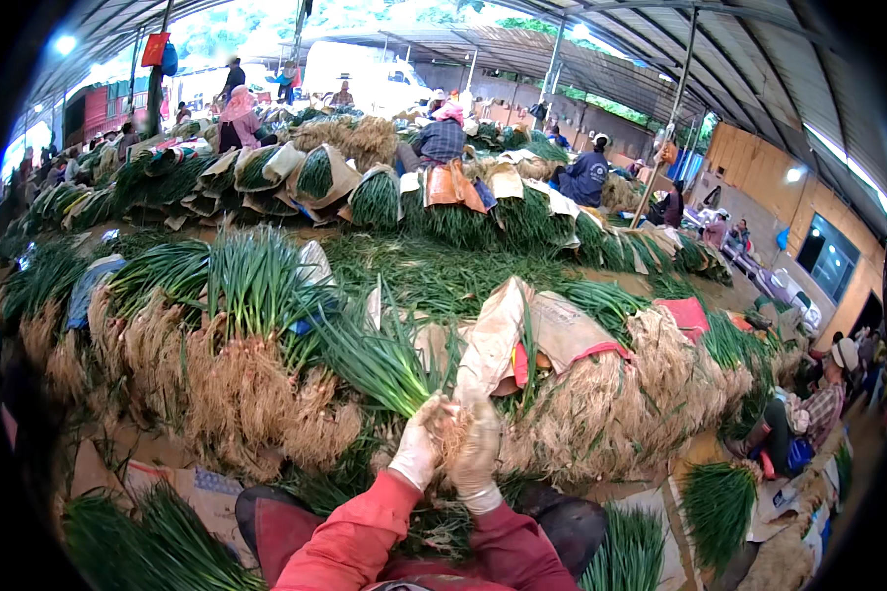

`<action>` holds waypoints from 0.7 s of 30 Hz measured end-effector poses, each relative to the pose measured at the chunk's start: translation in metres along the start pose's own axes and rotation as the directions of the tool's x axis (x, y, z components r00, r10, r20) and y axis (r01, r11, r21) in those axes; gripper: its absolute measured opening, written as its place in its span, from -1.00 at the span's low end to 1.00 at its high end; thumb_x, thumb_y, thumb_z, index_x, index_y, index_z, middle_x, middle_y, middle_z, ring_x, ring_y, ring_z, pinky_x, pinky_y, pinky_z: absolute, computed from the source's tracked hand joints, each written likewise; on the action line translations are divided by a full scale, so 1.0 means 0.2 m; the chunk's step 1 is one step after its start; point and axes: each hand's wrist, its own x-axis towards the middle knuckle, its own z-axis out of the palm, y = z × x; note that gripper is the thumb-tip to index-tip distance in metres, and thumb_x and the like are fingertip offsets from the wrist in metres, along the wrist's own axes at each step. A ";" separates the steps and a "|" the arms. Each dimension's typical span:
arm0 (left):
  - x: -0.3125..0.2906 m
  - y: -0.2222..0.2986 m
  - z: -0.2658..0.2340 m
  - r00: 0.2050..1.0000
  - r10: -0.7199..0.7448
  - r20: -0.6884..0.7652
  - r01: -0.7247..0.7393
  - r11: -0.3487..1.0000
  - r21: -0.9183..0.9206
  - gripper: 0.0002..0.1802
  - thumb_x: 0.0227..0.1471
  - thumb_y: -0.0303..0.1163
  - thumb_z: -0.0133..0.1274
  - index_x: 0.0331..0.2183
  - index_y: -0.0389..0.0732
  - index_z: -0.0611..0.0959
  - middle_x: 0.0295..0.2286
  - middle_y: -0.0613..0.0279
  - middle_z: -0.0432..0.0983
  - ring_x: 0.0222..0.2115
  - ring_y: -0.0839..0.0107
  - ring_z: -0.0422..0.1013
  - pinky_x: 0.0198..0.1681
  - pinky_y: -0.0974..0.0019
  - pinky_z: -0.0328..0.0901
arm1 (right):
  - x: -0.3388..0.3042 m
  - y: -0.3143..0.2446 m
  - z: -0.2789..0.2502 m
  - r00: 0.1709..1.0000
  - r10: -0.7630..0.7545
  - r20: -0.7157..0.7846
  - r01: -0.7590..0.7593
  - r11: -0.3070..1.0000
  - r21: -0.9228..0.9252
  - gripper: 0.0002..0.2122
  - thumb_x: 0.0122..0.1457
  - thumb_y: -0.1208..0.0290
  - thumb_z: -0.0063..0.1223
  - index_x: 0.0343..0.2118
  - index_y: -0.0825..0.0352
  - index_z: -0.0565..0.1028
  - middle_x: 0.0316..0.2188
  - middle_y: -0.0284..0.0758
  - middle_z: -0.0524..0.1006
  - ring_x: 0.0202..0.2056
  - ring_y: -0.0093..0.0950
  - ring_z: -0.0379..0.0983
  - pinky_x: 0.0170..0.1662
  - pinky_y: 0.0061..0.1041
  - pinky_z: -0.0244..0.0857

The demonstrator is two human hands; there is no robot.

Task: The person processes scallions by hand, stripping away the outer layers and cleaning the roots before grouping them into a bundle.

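In front of me, my left hand [419, 443], in a pale glove, is closed around the base of a bunch of spring onions [379, 360]. Their green leaves fan up and to the left, while the stringy roots [453, 438] point toward my right hand. My right hand [476, 451], in a dirtier glove, is up against those roots; motion smears its fingers, so their grip is unclear. Just beyond both hands runs a long heap of spring onions [256, 394], roots facing me. A beige sack [493, 335] lies over part of it.
Cut leaves [414, 276] cover the ground behind the heap. Farther back are sack-wrapped bundles [315, 177] and seated people [439, 138]. More green bunches lie by my knees, at left [158, 542] and right [626, 552]. Someone sits at the right [818, 404]. Roof posts [670, 128] stand beyond.
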 end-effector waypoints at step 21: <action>-0.69 0.43 -0.12 0.806 -0.572 -0.154 0.449 0.420 0.789 -0.66 0.04 -0.46 0.07 -0.10 -0.27 0.47 -0.56 0.05 0.58 -0.74 0.42 0.44 -0.74 0.47 0.28 | -0.26 0.25 0.29 0.253 0.446 0.859 -0.797 -0.407 0.446 -0.72 0.23 0.24 -0.03 -0.16 0.37 0.44 -0.26 -0.19 0.56 -0.25 -0.28 0.54 -0.14 -0.19 0.47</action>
